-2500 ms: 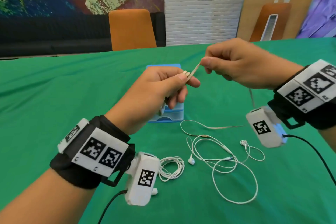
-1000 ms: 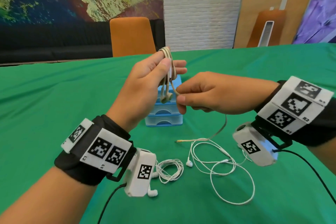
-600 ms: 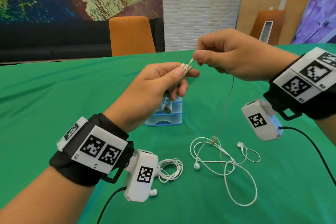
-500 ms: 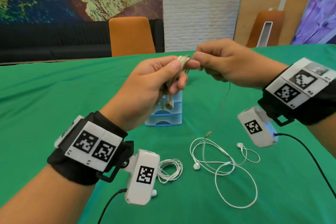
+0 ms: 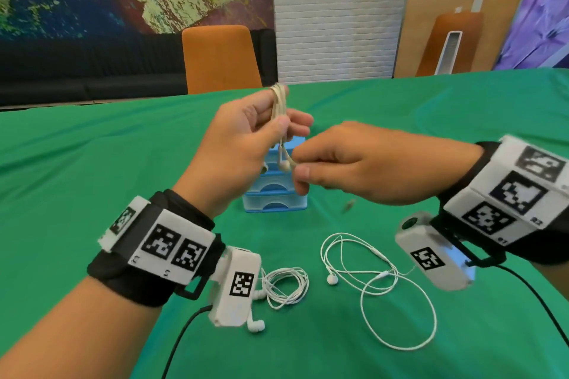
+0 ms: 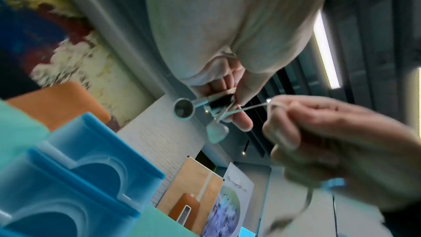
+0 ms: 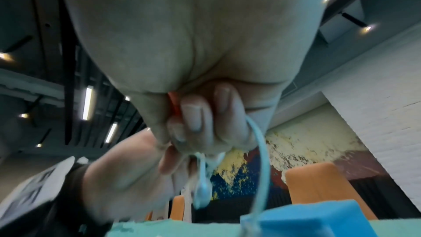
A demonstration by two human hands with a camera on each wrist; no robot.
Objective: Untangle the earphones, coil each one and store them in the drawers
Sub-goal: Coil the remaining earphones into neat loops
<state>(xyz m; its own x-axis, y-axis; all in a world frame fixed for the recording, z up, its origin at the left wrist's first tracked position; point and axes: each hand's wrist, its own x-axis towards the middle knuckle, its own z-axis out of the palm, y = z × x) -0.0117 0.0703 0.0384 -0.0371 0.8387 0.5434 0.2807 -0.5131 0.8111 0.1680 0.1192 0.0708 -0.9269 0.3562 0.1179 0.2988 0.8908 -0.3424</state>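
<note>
— Left hand [image 5: 243, 144] pinches the beige coil [image 5: 279, 101] above the table, buds hanging; right hand [image 5: 363, 163] pinches its loose tail just beside. What could go wrong?

— If the thumb eases, I'd guess the loops spring off the fingers. The plug [image 5: 348, 205] swings free below and could snag the loose white earphones [image 5: 378, 283] under it.

— And the rest?

— One white coil [image 5: 286, 286] lies by the left wrist, not yet stored. The drawers [image 5: 274, 197] stand behind the hands, seemingly closed, so a hand must let go to open one.

— The surface?

— Green cloth [image 5: 92, 178], soft, wrinkled. Beyond it, an orange chair [image 5: 220, 58], a dark sofa, a painted mural, a white brick wall.
</note>
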